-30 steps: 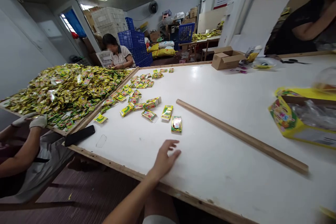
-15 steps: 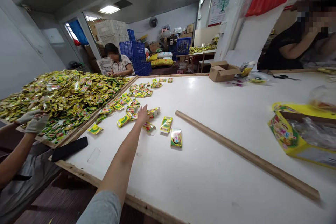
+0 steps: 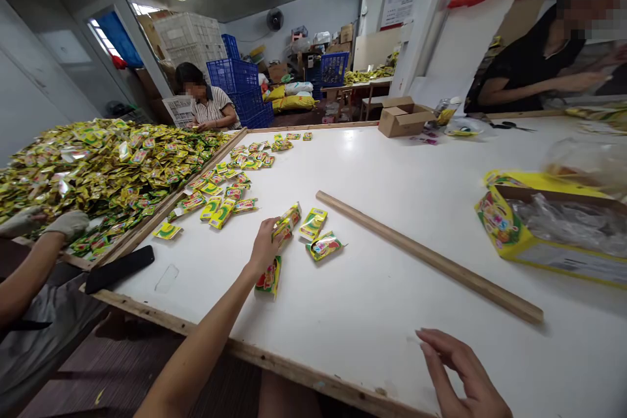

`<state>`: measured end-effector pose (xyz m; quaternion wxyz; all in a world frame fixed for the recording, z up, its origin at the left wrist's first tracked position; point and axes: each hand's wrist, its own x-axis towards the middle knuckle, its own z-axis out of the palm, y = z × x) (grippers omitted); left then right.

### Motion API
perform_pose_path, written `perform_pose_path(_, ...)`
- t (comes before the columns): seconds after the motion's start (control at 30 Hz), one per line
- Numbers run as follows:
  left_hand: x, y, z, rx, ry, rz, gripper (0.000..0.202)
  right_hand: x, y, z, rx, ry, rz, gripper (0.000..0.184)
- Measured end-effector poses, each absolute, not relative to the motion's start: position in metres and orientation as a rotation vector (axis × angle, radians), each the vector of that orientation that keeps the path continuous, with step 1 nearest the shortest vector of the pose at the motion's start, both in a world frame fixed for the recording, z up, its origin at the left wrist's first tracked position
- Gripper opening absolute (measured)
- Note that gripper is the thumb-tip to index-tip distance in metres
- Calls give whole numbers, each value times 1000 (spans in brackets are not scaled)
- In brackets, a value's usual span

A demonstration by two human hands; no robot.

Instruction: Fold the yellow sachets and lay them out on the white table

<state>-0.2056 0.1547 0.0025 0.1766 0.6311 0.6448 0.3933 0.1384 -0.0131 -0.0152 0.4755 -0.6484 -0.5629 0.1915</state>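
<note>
My left hand (image 3: 264,247) is stretched out over the white table (image 3: 392,274) and curled around small yellow-green packets (image 3: 270,274), one under the palm and one by the fingertips. Two more packets (image 3: 318,235) lie just to its right. My right hand (image 3: 465,372) rests near the table's front edge with its fingers spread and nothing in it. More loose packets (image 3: 230,189) trail toward the far left of the table.
A long wooden strip (image 3: 426,255) lies diagonally across the table. A yellow carton (image 3: 539,228) stands at right, a cardboard box (image 3: 401,119) at the back. A big packet heap (image 3: 98,163) fills the left tray, where a gloved hand (image 3: 68,225) works. A black phone (image 3: 120,268) lies nearby. Other people sit behind.
My left hand has pulled back toward me, dragging packets closer to the front edge. My right hand has come into view at the bottom right.
</note>
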Motion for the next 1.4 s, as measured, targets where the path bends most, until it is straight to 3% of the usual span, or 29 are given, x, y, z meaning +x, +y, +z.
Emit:
perform_pose_path(0.1,-186,127,13,1646,1760,1316,36,115,-11,-11,-1513,-1327,515,29)
perform_pose_path(0.2,-140,82,12,1303,1354,1582,46,88,-7,-12,-1386,-1298,694,29)
perform_pose_path(0.43,-62,-12,-11,1163,1036,1231,43,69,0,-17,-1163,-1142,1036,37)
perform_pose_path(0.57,-75,-15,-9,1294,1065,1054,44,82,-4,-24,-1180,-1255,1118,33)
perform_pose_path(0.67,-82,-5,-4,1394,1063,981,31,88,-3,-22,-1190,-1355,1182,28)
perform_pose_path(0.83,-74,12,-9,1428,1041,1074,17,93,9,-18,-1184,-1414,1111,25)
perform_pose_path(1.0,-68,14,-16,1272,987,1176,26,94,11,-27,-1185,-1351,1034,30)
perform_pose_path(1.17,-71,10,-5,1399,1058,1121,16,92,8,-23,-1119,-1526,937,19)
perform_pose_path(1.4,-63,10,-2,1243,1148,1182,13,87,8,-16,-1214,-1436,944,22)
